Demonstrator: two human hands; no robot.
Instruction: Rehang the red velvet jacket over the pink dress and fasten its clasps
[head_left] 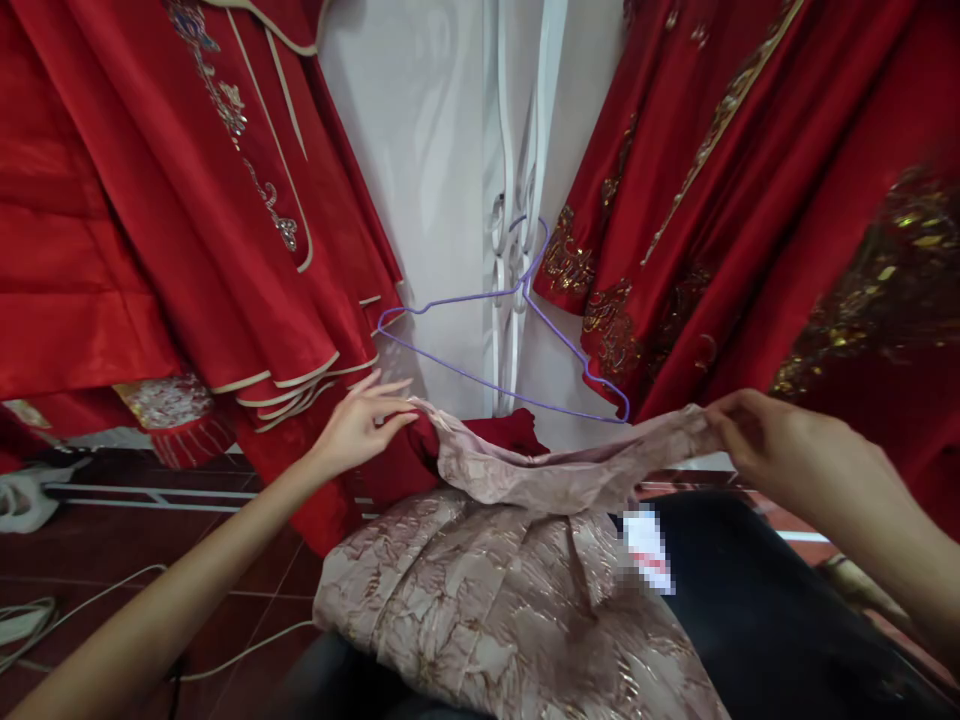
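Observation:
A pale pink brocade skirt (480, 590) with pleats and shiny gold threads lies over my lap. Its waistband (547, 480) is stretched between my two hands. My left hand (367, 420) pinches the left end of the band between thumb and fingers. At the other end, my right hand (765, 430) grips the band in a similar pinch. Just beyond the waistband hangs a purple wire hanger (465, 297), hooked on a white cabinet handle (531, 190) and bare of clothing. A blurred white tag (646, 550) shows beside the skirt's right side.
Red garments (247, 200) with beaded trim hang on the left, and more red garments (720, 200) with gold embroidery on the right. White cabinet doors (420, 150) stand behind. On the dark red tiled floor (255, 610) lie a pale cable (247, 655) and a metal rail (157, 497).

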